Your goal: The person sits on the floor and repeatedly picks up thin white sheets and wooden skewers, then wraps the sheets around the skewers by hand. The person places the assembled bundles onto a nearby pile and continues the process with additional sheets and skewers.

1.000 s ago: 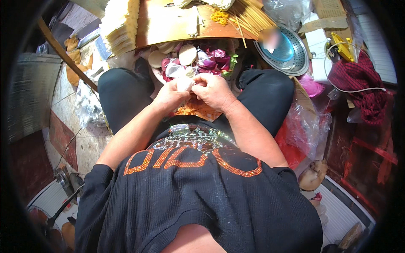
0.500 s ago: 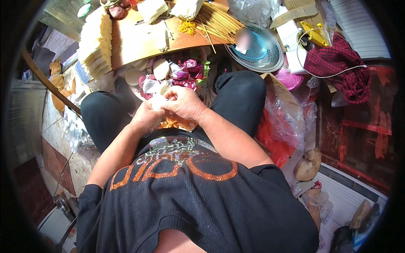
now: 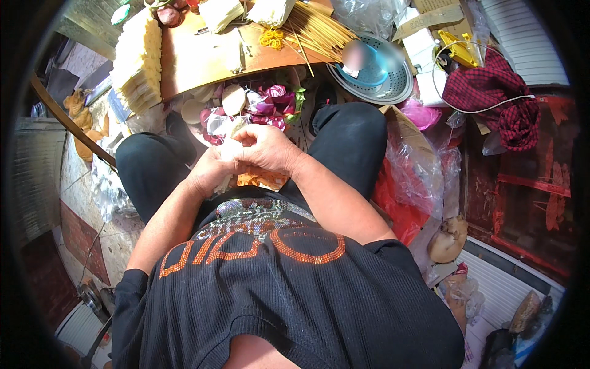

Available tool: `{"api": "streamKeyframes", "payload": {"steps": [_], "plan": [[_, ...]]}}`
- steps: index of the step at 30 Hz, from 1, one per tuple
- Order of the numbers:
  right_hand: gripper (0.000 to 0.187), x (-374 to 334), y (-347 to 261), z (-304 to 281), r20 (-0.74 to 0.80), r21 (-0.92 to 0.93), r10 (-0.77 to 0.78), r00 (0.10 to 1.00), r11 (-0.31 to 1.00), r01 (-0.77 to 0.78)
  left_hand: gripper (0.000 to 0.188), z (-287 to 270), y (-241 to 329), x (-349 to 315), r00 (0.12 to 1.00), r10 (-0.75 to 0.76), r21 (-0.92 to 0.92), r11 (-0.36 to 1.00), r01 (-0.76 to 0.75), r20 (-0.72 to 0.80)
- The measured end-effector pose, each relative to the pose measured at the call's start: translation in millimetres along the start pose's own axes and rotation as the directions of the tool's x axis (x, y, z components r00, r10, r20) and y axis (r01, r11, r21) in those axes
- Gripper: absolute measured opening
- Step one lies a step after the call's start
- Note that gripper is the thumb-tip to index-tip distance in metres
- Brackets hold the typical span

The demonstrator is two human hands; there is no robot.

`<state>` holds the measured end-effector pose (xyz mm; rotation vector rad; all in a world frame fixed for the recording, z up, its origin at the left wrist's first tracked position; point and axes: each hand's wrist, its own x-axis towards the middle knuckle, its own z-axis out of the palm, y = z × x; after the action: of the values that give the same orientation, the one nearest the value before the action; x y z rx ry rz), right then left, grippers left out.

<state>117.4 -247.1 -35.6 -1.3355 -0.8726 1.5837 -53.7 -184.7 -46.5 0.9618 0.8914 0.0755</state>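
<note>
My left hand [image 3: 213,169] and my right hand [image 3: 271,149] meet above my lap, fingers curled in toward each other. Between their fingertips is a whitish, sunlit thing [image 3: 230,147], mostly covered and too bright to name. Just beyond the hands lies a pile of purple and white peelings [image 3: 275,103], like onion skins, with a bit of green at its right. A round pale disc [image 3: 234,100] sits among them. Something orange [image 3: 261,179] shows under my wrists.
Ahead stands a wooden table [image 3: 193,61] bearing a stack of pale yellow sheets [image 3: 136,64], yellow rubber bands [image 3: 271,39] and many thin wooden sticks [image 3: 319,34]. A grey colander [image 3: 393,86] with a blue basket is right of it. Plastic bags [image 3: 418,178] lie by my right knee.
Both hands stay together over my lap with only a slight shift of the fingers. The view has moved a little; nothing else visibly differs.
</note>
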Motion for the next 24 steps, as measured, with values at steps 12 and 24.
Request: {"api": "streamKeyframes", "payload": {"steps": [12,24], "plan": [[0.031,-2.5,-11.0,-2.5,-0.006,-0.227,-0.041,0.999,0.973,0.038,0.020,4.3,14.3,-8.5,0.994,-0.047,-0.063,0.997,0.054,0.097],[0.032,-3.3,-9.1,2.5,-0.070,-0.247,-0.218,0.973,0.949,0.194,0.021,5.2,17.0,-9.1,0.985,-0.009,-0.128,0.991,0.031,0.172]]}}
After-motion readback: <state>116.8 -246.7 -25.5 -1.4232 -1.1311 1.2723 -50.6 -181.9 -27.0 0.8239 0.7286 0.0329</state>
